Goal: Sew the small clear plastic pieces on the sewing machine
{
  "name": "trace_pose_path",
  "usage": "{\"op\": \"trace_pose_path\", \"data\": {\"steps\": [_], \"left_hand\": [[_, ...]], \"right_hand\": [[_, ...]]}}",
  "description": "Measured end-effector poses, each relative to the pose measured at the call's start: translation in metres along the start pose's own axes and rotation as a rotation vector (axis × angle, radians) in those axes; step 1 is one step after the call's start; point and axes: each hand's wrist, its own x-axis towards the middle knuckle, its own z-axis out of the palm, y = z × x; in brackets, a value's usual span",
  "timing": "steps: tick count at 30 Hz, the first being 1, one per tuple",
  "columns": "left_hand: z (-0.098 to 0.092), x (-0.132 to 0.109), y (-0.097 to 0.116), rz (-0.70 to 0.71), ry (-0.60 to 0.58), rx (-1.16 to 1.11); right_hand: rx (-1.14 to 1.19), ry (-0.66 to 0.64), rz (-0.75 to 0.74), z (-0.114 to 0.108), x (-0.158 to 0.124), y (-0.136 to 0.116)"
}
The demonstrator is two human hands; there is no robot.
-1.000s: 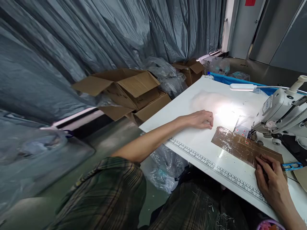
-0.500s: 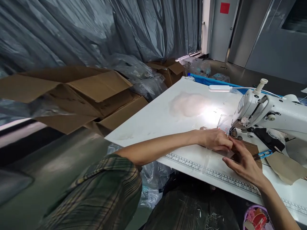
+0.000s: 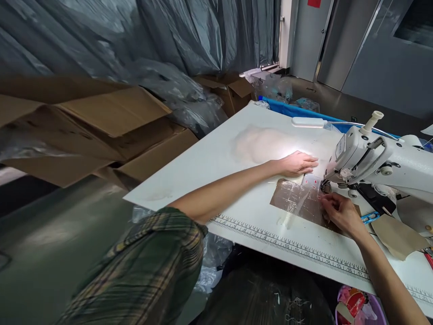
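My left hand lies flat on the white table, fingers stretched out, just behind a shiny clear plastic sheet with a brownish tint. A small clear piece with red marks sits at the sheet's back edge, by the needle area of a white sewing machine. My right hand is closed in a pinch at the right edge of the sheet, just in front of the presser foot. Its fingertips partly hide what they grip.
A printed ruler runs along the table's front edge. Blue thread snips and a tan paper piece lie right of my right hand. A lamp stands behind. Cardboard boxes are at left, a purple bin below.
My left hand has moved back from the sheet and opened flat on the table, uncovering the plastic. My right hand's spread thumb and fingers have come together in a pinch. The view has shifted slightly.
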Motion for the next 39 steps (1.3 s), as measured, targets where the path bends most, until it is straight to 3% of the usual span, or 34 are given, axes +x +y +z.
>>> {"op": "trace_pose_path", "data": {"steps": [3, 7, 11, 13, 16, 21, 34, 39], "left_hand": [[-0.001, -0.001, 0.000, -0.008, 0.108, 0.047], [-0.010, -0.010, 0.033, -0.017, 0.316, 0.052], [-0.013, -0.024, 0.077, 0.185, 0.233, -0.019], [-0.012, -0.030, 0.087, 0.180, 0.160, 0.012], [-0.010, -0.037, 0.085, 0.156, 0.114, 0.015], [-0.010, -0.043, 0.073, 0.174, 0.163, -0.067], [0.000, -0.045, 0.070, 0.139, 0.214, -0.096], [-0.003, -0.045, 0.068, 0.133, 0.175, -0.102]], "right_hand": [[-0.071, -0.013, -0.051, -0.009, -0.003, -0.003], [-0.091, -0.031, -0.091, -0.011, -0.005, -0.006], [-0.204, 0.087, -0.116, 0.000, -0.003, 0.003], [-0.292, 0.192, -0.169, 0.008, -0.002, 0.011], [-0.376, 0.303, -0.327, 0.015, -0.002, 0.022], [-0.327, 0.317, -0.479, 0.014, -0.002, 0.031], [-0.261, 0.268, -0.412, 0.011, -0.004, 0.026], [-0.269, 0.243, -0.373, 0.010, -0.005, 0.022]]}}
